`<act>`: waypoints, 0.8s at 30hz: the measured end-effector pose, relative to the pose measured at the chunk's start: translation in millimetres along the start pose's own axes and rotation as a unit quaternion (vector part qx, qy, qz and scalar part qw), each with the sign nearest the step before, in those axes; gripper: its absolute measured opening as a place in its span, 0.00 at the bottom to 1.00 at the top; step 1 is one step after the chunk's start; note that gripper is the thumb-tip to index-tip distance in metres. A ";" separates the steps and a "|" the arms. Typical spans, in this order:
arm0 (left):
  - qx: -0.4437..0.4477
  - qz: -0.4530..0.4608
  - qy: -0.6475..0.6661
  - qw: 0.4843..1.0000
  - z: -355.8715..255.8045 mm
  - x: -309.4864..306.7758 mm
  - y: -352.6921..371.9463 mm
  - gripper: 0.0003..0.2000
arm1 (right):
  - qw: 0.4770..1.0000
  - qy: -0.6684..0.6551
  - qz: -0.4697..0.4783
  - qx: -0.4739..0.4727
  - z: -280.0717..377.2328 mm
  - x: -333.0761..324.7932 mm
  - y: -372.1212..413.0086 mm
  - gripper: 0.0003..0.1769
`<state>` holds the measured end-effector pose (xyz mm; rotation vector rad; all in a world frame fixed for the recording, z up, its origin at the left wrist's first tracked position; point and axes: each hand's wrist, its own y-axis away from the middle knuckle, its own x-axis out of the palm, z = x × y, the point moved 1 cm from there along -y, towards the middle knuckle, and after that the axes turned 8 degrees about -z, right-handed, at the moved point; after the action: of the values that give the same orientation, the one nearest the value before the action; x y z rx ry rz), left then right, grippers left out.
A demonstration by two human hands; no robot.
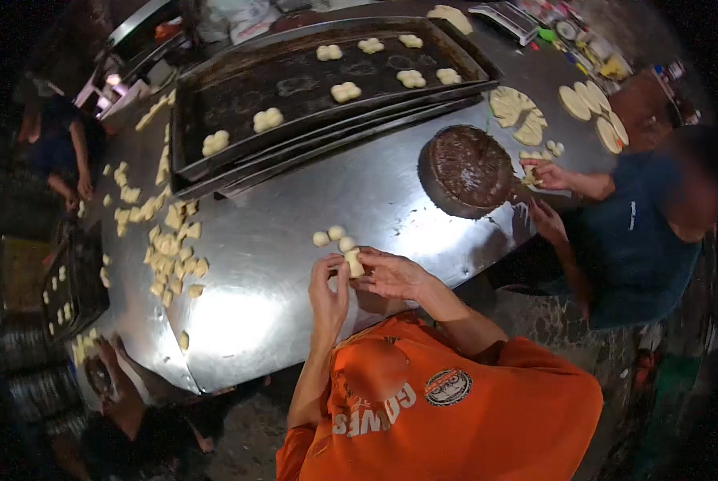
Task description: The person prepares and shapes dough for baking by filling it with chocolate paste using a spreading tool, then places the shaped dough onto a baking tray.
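Observation:
My left hand (327,293) and my right hand (392,276) meet near the front edge of the metal table, fingers closed around a pale dough piece (354,263). This piece is narrow in the middle and stands between my fingertips. Just beyond it lie a dough ball (320,239), a second dough ball (336,232) and a third dough ball (347,244), close together. My fingers partly hide the lower end of the held piece.
Stacked black baking trays (184,152) hold clusters of dough balls. Cut dough pieces (169,255) are heaped left. A round pan of brown filling (467,170) sits right, beside a co-worker (627,232) handling dough. Flat dough (519,108) lies behind. Other people work at left.

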<state>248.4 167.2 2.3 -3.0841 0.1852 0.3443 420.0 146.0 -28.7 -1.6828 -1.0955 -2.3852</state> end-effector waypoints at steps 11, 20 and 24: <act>0.041 0.109 -0.078 0.990 -15.1 17.3 -3.8 0.17 | 0.487 0.717 -0.287 -0.407 168.1 -32.0 86.2 0.07; 0.032 0.059 -0.068 0.995 -5.1 3.8 -5.5 0.16 | 0.334 0.813 -0.307 -0.365 210.4 -82.8 54.5 0.07; 0.022 0.046 -0.060 0.997 -5.1 -1.4 -7.5 0.15 | 0.588 0.679 -0.331 -0.291 224.4 -89.9 58.0 0.08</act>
<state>249.1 174.6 7.7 -3.0061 0.3279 0.5208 663.9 193.4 -35.0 1.1087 -0.5448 -3.2449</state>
